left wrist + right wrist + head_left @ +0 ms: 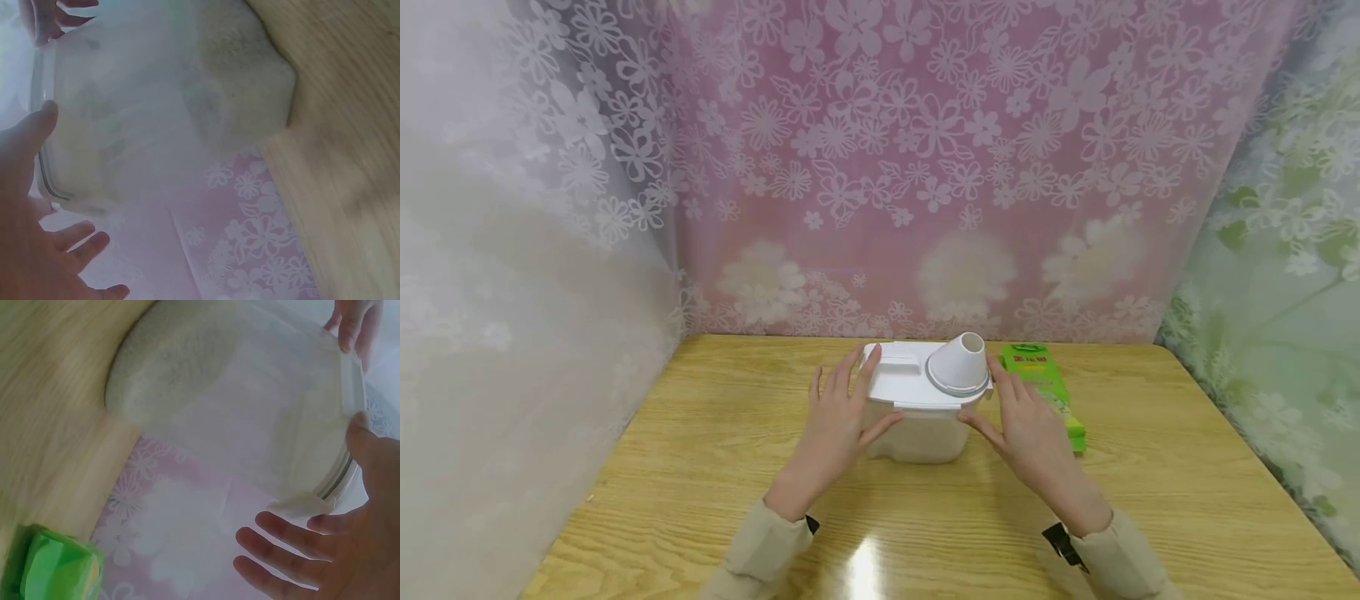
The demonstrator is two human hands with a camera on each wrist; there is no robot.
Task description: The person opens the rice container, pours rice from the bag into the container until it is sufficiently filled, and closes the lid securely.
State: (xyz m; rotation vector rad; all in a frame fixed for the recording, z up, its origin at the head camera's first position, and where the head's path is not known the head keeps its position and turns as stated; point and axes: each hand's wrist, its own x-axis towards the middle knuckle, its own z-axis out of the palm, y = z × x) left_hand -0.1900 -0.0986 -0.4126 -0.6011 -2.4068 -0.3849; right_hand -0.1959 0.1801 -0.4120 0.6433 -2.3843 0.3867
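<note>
A clear plastic storage container stands on the table, its lower part holding pale grains. Its white lid has a handle recess on the left and a white cone-shaped cup on the right. My left hand grips the lid's left end, index finger on top and thumb at the front edge. At the right end, my right hand holds the lid with its thumb at the front edge and index finger along the side. In both wrist views the other fingers are spread off the container.
A green printed package lies right of the container, partly behind my right hand. Floral curtains enclose the wooden table at the back and both sides.
</note>
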